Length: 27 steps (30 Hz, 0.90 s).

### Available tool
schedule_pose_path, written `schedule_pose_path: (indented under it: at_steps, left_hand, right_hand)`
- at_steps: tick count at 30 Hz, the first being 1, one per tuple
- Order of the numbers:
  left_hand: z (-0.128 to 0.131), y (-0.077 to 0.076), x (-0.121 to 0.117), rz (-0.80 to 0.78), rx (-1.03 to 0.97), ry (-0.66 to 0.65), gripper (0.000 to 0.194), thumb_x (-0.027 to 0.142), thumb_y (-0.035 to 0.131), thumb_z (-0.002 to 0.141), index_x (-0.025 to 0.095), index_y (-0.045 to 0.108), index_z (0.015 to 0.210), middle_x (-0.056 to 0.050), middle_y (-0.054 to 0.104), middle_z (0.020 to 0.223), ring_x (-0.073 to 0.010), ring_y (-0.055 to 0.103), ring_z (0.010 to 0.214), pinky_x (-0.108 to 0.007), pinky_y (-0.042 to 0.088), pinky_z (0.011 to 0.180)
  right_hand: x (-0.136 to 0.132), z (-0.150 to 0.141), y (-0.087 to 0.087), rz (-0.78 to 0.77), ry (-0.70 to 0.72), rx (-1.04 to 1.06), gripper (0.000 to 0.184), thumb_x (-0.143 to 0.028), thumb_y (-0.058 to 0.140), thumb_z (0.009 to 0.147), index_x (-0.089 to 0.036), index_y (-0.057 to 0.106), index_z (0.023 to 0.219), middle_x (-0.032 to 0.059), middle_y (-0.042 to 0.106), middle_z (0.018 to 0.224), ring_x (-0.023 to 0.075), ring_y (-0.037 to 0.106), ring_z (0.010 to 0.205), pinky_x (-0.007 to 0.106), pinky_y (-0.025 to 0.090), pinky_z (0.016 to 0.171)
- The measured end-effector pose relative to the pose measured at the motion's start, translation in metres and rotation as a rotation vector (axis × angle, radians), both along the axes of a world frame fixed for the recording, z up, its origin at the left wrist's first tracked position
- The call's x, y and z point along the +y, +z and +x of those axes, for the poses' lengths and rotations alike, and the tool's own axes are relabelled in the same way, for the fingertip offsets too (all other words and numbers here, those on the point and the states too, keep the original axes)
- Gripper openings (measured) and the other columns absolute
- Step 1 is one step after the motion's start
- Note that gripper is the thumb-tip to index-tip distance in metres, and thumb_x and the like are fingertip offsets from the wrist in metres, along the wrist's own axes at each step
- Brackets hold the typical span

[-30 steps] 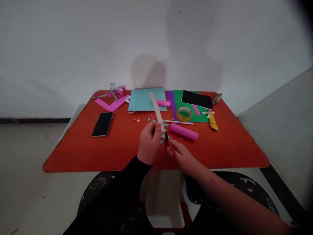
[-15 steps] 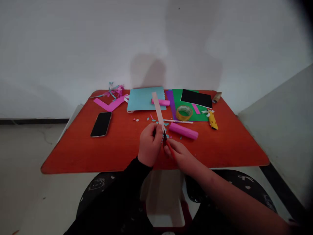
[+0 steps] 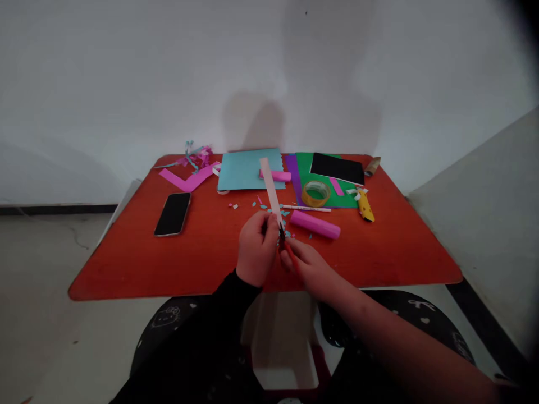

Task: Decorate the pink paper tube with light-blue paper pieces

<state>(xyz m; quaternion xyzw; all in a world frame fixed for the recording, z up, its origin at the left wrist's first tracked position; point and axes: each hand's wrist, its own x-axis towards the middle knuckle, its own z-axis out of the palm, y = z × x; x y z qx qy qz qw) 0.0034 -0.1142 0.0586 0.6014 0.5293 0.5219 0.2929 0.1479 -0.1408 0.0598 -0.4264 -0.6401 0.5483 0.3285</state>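
Observation:
Between the thumb and fingers of my left hand (image 3: 256,247) is a long pale paper strip (image 3: 270,184), slanting up and away over the table. My right hand (image 3: 306,261) is closed round the red handles of a pair of scissors (image 3: 288,251). The dark blades meet the strip's lower end, right beside my left thumb. Small blue paper scraps (image 3: 287,213) lie under and around the blades. Just right of the scissors rests a pink paper roll (image 3: 315,224). Behind it lies a thin white pen (image 3: 306,208).
On the red table (image 3: 126,264) are a phone (image 3: 173,214) at left, blue card (image 3: 240,170) with a smaller pink roll (image 3: 281,176), a tape roll (image 3: 315,193) on green paper (image 3: 347,199), a black sheet (image 3: 337,168), a yellow roll (image 3: 365,206) and shredded paper (image 3: 197,157).
The view has shifted very slightly. Both hands stay in nearly the same place, with the scissors still at the lower end of the strip.

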Motion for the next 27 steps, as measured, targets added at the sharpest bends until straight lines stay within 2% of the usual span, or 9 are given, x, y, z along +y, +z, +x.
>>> schedule_pose_path:
  at_steps: [12, 27]
  left_hand:
    - [0.0003, 0.0011, -0.0001, -0.007, 0.005, 0.007, 0.031, 0.037, 0.05, 0.102, 0.02, 0.056, 0.077, 0.001, 0.055, 0.069, -0.0141, 0.05, 0.065, -0.028, 0.039, 0.064]
    - [-0.0009, -0.0022, 0.0007, -0.054, -0.038, -0.007, 0.032, 0.043, 0.048, 0.103, 0.022, 0.052, 0.078, 0.002, 0.05, 0.067, -0.0148, 0.05, 0.063, -0.028, 0.04, 0.062]
  right_hand:
    - [-0.0005, 0.0002, -0.006, 0.0, -0.016, 0.004, 0.028, -0.043, 0.052, 0.1, -0.022, 0.051, 0.081, -0.0003, 0.056, 0.076, 0.0171, 0.051, 0.074, 0.029, 0.04, 0.07]
    - [-0.0002, -0.0009, -0.0053, -0.008, -0.054, -0.068, 0.029, -0.041, 0.054, 0.098, -0.023, 0.05, 0.075, 0.0004, 0.058, 0.068, 0.0184, 0.054, 0.073, 0.028, 0.036, 0.063]
